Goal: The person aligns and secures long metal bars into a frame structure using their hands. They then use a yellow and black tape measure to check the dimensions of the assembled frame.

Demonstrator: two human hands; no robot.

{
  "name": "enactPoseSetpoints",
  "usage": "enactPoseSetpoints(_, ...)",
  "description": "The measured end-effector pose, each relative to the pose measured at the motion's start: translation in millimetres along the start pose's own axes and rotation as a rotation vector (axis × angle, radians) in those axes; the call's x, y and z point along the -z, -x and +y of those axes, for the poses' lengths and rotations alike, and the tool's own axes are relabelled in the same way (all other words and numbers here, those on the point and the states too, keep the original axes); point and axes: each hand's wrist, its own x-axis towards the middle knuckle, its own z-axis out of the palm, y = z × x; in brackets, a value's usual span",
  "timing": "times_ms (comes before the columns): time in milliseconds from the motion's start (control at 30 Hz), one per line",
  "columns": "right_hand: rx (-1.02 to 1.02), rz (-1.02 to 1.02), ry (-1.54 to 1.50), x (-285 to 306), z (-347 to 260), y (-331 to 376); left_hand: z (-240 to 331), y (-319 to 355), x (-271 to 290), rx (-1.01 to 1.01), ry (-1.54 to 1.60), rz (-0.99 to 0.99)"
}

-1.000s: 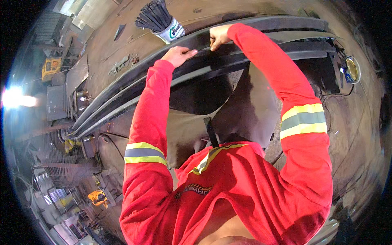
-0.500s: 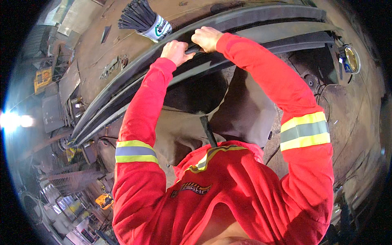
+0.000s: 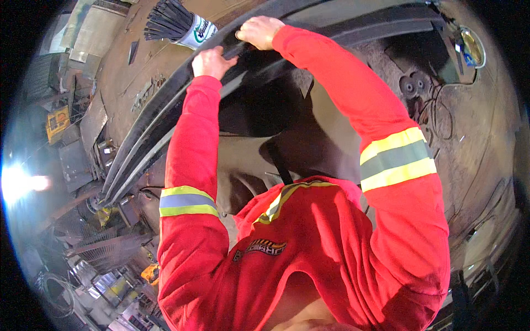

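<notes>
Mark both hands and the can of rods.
left hand (image 3: 210, 60), head view, back of hand on the dark rail.
right hand (image 3: 258, 30), head view, knuckles.
can of rods (image 3: 200, 32), head view, white label side.

Can of rods (image 3: 185, 25) on workbench (image 3: 138, 71), left of both hands' grip

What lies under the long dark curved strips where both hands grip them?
Under the long dark curved strips is a rusty brown metal table. The left hand and right hand cover the strip between them; beneath it is shadow.
</notes>
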Motion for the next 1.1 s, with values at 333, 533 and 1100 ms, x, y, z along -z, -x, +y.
enactPoseSetpoints(333,-0.021,0.173,0.028,-6.3,31.2,33.0,-91.0,64.7,0.8,0.326,0.031,0.039)
enactPoseSetpoints(533,-0.023,0.084,0.074,27.1,25.7,46.3,-206.9,142.6,5.5,0.649,-0.178,-0.047)
enactPoseSetpoints(1100,-0.182,-0.575,-0.468,81.4,102.2,20.3,8.6,-12.7,45.1,-0.111,0.694,-0.106)
